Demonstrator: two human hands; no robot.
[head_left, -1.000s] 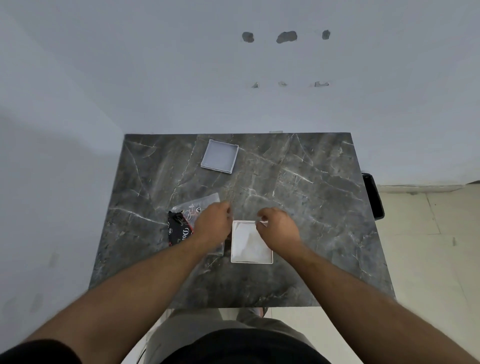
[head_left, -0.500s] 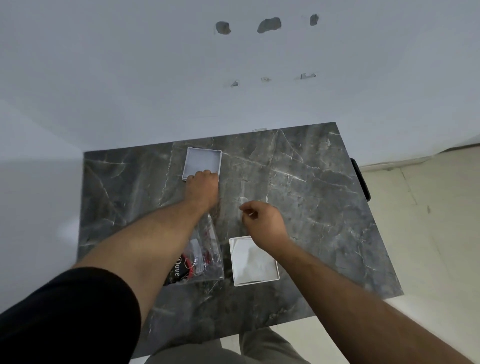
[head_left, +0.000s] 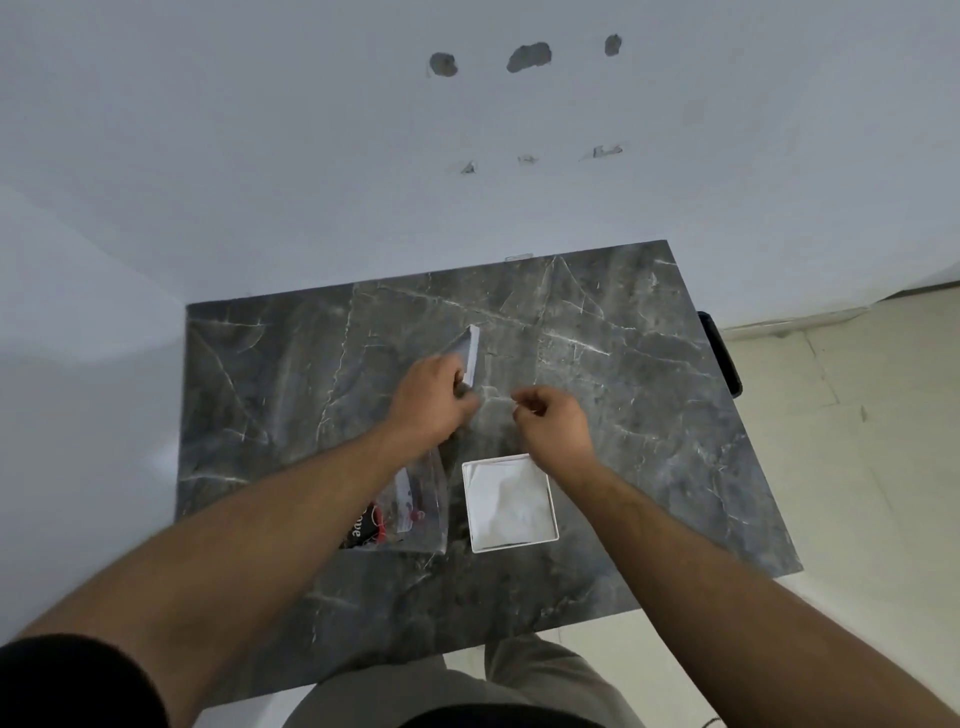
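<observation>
Head view, looking down on the table.

Item 1. Box lid (head_left: 466, 354): a shallow, square white lid with a thin raised rim and smooth card-like faces. It is tipped up on edge over the middle of the table, with its pale rim facing right and its shaded grey face turned left. It projects beyond the fingertips of the left hand, on the wall side.

Item 2. Left hand (head_left: 430, 401): the fingers are curled round the near end of the lid and grip it.

Item 3. Right hand (head_left: 554, 423): it hovers just right of the lid and apart from it. The fingers are bent in and the thumb tip meets the forefinger. Whether anything is pinched there I cannot tell.

Item 4. Box base (head_left: 554, 512): an open white square tray with low walls and crumpled white padding inside. It lies flat near the front edge, just under the right wrist.

Item 5. Clear plastic bag (head_left: 434, 512): glossy and creased, with a dark printed pack inside. It lies just left of the box base, partly under the left forearm.

Item 6. Table (head_left: 649, 426): a rectangular dark grey marble-look top with white veins, set against the wall.

Item 7. Wall (head_left: 260, 156): pale and matt, with three rough holes high up.

Item 8. Floor (head_left: 857, 441): cream tiles, right of the table.
</observation>
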